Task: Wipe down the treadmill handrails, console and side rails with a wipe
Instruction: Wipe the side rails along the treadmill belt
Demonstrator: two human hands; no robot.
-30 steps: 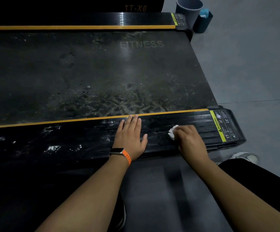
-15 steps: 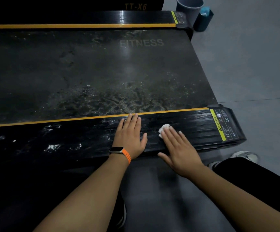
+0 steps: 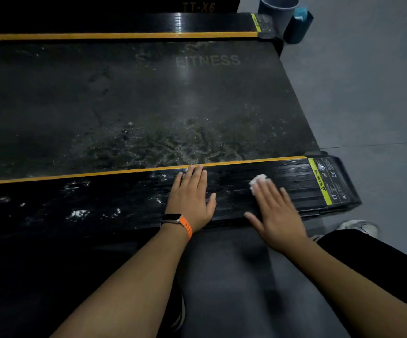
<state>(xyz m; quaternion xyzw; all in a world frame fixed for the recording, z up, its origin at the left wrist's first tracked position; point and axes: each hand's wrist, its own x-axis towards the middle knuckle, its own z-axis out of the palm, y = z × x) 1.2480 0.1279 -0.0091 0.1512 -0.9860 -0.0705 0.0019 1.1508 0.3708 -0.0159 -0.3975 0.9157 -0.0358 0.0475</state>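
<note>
The wipe point(image 3: 258, 181) is lying bunched up on the near side rail point(image 3: 95, 203), close to the end of the rail that is carrying the warning label point(image 3: 329, 184), and nearer the rail's inner edge than its outer one. The right hand point(image 3: 279, 215) is pressing down on it with straight, spread fingers, so only a small white wad is peeking out past the fingertips; no finger is curling round it. The left hand point(image 3: 190, 197) is resting flat on the same rail, apart from the right and holding nothing, its fingertips reaching the yellow stripe point(image 3: 75, 176) along the inner edge. A watch point(image 3: 175, 219) with an orange strap is sitting on that wrist.

The wipe is looking soft, light and limp, crumpling rather than keeping any shape. Under flat fingers it is probably sliding well enough, but on the ribbed rail it may be rolling into a tighter ball or slipping out sideways. Spreading it under the whole palm, or pinching a fold between thumb and fingers, is looking like the surer hold. White smears are showing along the rail's left stretch, so that part is likely waiting for its pass
</note>
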